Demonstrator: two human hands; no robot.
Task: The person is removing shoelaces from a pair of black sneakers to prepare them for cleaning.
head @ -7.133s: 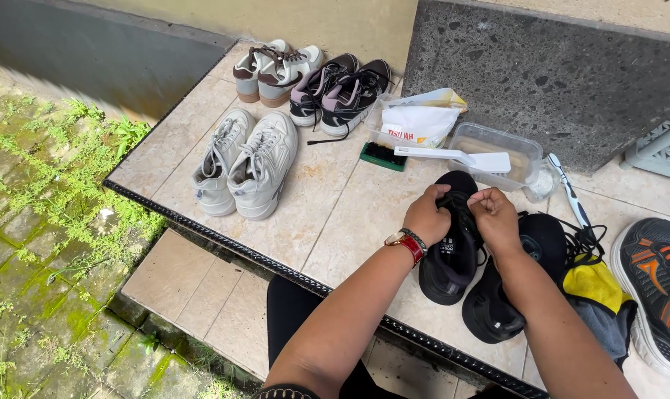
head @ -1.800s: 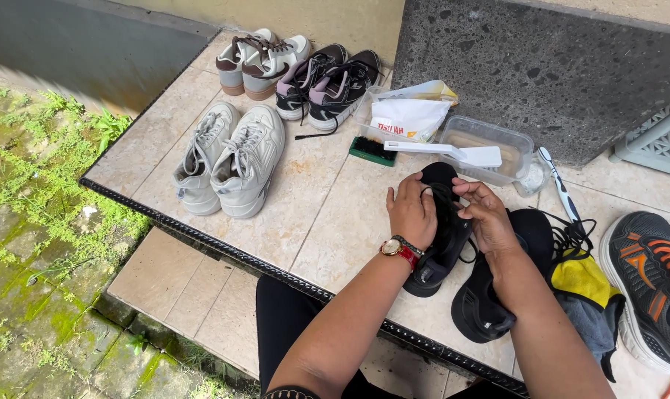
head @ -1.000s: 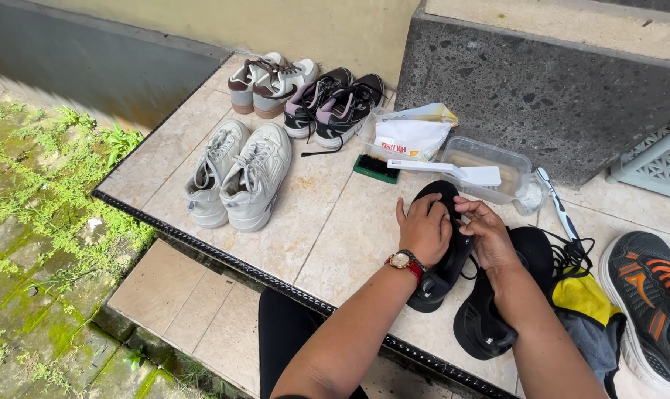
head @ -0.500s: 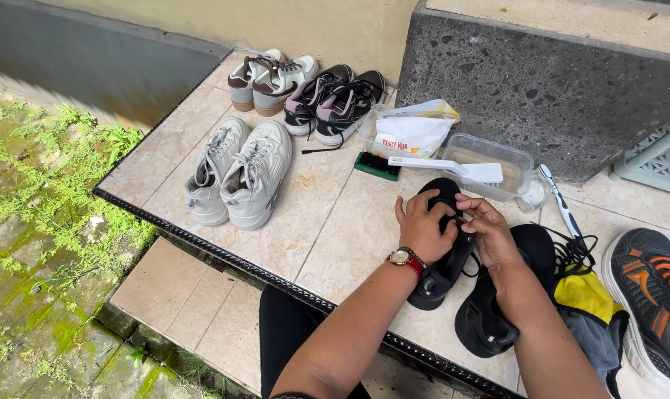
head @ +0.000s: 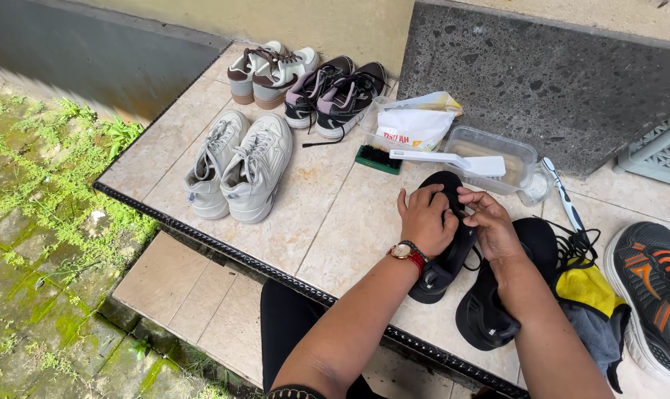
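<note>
Both hands on a black shoe at the near right of the tiled counter (head: 327,214).

Left hand (head: 426,220) lies over the shoe (head: 444,258), fingers curled together and pressed on its upper. Right hand (head: 492,225) meets it from the right, fingertips pinched on the same spot by the opening. Second black shoe (head: 490,310) lies just right, touching. White pair (head: 239,166) sits well left; tub (head: 497,151) and brush (head: 453,161) just beyond the hands.
</note>
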